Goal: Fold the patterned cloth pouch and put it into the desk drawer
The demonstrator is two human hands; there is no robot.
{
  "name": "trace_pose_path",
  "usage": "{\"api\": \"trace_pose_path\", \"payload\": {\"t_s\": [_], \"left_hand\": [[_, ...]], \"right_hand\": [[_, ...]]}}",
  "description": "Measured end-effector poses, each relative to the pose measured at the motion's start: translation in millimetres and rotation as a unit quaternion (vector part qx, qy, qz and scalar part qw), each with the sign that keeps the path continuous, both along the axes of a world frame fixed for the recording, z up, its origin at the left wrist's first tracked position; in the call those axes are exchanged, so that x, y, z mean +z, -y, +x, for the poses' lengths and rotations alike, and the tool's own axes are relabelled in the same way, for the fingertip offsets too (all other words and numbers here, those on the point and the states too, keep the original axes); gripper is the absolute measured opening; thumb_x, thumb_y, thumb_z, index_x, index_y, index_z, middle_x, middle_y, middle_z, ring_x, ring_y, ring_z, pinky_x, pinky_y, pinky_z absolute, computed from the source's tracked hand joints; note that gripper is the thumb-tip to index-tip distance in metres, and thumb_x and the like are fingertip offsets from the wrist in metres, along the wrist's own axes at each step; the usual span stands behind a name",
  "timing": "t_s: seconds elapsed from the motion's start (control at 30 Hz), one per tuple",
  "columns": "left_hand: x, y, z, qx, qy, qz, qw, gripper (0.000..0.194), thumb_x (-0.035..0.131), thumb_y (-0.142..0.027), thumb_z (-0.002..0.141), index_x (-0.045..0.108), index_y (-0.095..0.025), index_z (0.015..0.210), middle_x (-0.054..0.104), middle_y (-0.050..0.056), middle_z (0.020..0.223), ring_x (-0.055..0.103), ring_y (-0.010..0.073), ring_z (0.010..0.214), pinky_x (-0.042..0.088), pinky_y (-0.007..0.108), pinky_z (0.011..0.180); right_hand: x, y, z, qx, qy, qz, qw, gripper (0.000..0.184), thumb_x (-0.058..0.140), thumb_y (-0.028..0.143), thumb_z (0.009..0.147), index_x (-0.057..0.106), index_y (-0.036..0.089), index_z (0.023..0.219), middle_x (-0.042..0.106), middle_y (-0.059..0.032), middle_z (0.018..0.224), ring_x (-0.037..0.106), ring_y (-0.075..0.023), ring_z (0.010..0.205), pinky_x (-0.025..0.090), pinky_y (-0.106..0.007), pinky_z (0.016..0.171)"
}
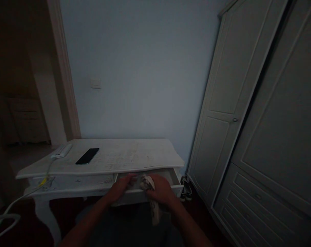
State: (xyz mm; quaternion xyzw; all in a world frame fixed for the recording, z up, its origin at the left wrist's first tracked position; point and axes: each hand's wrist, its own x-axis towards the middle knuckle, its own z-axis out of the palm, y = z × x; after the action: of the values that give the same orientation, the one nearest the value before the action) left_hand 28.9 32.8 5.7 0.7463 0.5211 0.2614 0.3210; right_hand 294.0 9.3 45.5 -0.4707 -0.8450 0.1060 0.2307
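Note:
My right hand (161, 189) is closed around a crumpled, light-coloured cloth (154, 209) with dark marks on it. One end bunches above my fingers and the other hangs down in front of the drawer. The drawer (174, 175) of the white table is pulled out, and both hands are over its front part. My left hand (122, 185) holds nothing; its fingers stretch toward the cloth, apart from it and slightly blurred. The room is dim, so the drawer's inside is hard to make out.
The worn white table (124, 151) bears a dark phone (87, 156) and a white power strip (62, 151) whose cable (24, 196) hangs off the left side. A tall wardrobe (219, 137) stands at the right. Shoes (186, 190) lie on the floor beside it.

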Motion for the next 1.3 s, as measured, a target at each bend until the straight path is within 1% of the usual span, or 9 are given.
{"api": "trace_pose_path", "payload": {"t_s": [0.13,0.27,0.4,0.5,0.7,0.8,1.0,1.17,1.3], "left_hand": [[-4.6,-1,-5,0.035,0.007,0.02,0.999,0.085,0.004,-0.071,0.103,0.059,-0.025,0.148,0.066,0.006,0.149,0.059,0.0272,0.139,0.045,0.046,0.118],[-6.5,0,-6,0.048,-0.015,0.021,0.999,0.078,0.013,-0.069,0.105,0.062,-0.024,0.146,0.066,0.006,0.15,0.054,0.0285,0.144,0.037,0.048,0.124],[-1.0,4,1,0.038,-0.032,0.023,0.998,0.067,0.015,-0.057,0.108,0.058,-0.029,0.151,0.064,0.003,0.153,0.058,0.0262,0.14,0.038,0.046,0.122],[5.0,8,6,0.035,-0.042,0.019,0.998,0.068,0.014,-0.059,0.107,0.056,-0.031,0.153,0.073,0.003,0.138,0.069,0.0244,0.12,0.048,0.042,0.109],[12.6,12,11,0.05,-0.064,0.005,0.997,0.087,0.012,-0.073,0.102,0.083,-0.024,0.09,0.082,0.008,0.1,0.073,0.0284,0.1,0.051,0.04,0.093],[14.3,13,10,0.058,-0.057,0.009,0.997,0.089,0.014,-0.076,0.1,0.084,-0.024,0.085,0.082,0.008,0.099,0.072,0.0295,0.099,0.05,0.04,0.092],[11.0,11,8,0.066,-0.022,0.034,0.997,0.095,0.013,-0.082,0.096,0.084,-0.022,0.081,0.079,0.008,0.088,0.07,0.0267,0.089,0.05,0.036,0.087],[6.0,5,7,0.065,-0.011,0.032,0.997,0.095,0.015,-0.084,0.097,0.083,-0.021,0.076,0.077,0.007,0.081,0.07,0.0256,0.082,0.05,0.036,0.084],[3.4,2,7,0.061,-0.005,0.036,0.997,0.092,0.014,-0.081,0.098,0.079,-0.021,0.075,0.077,0.005,0.081,0.07,0.0246,0.083,0.05,0.035,0.086]], "right_hand": [[0.8,5,-68,0.027,-0.017,0.002,0.999,0.055,0.075,0.031,0.078,0.067,0.023,0.132,0.077,-0.0074,0.117,0.07,-0.0307,0.104,0.049,-0.033,0.089],[0.2,1,-75,0.054,-0.033,-0.013,0.998,0.066,0.073,0.028,0.079,0.061,0.024,0.144,0.077,-0.0056,0.124,0.071,-0.0308,0.11,0.049,-0.031,0.091],[0.6,-10,-29,0.077,-0.027,-0.04,0.996,0.059,0.07,0.031,0.075,0.066,0.025,0.133,0.078,-0.0034,0.119,0.072,-0.0284,0.106,0.051,-0.031,0.089],[3.9,-15,23,0.06,-0.021,-0.068,0.996,0.056,0.065,0.028,0.072,0.069,0.023,0.127,0.079,-0.005,0.114,0.072,-0.0293,0.104,0.051,-0.033,0.089],[13.6,-16,126,0.008,-0.023,-0.095,0.995,0.054,0.06,0.022,0.066,0.071,0.024,0.12,0.079,-0.0048,0.109,0.072,-0.0295,0.101,0.05,-0.036,0.089],[17.1,-18,144,-0.023,-0.003,-0.087,0.996,0.047,0.061,0.024,0.069,0.071,0.024,0.115,0.079,-0.0057,0.107,0.072,-0.0295,0.1,0.05,-0.036,0.087],[17.2,-14,91,-0.032,0.069,-0.056,0.996,0.046,0.067,0.032,0.074,0.071,0.023,0.119,0.079,-0.0083,0.108,0.071,-0.0305,0.099,0.047,-0.035,0.085],[10.1,-6,19,0.032,0.051,-0.02,0.998,0.039,0.07,0.038,0.077,0.07,0.024,0.113,0.078,-0.0081,0.107,0.071,-0.0311,0.098,0.046,-0.035,0.083],[7.2,-4,-11,0.044,0.034,-0.017,0.998,0.038,0.07,0.036,0.076,0.069,0.024,0.113,0.078,-0.008,0.108,0.07,-0.03,0.098,0.045,-0.034,0.082]]}}
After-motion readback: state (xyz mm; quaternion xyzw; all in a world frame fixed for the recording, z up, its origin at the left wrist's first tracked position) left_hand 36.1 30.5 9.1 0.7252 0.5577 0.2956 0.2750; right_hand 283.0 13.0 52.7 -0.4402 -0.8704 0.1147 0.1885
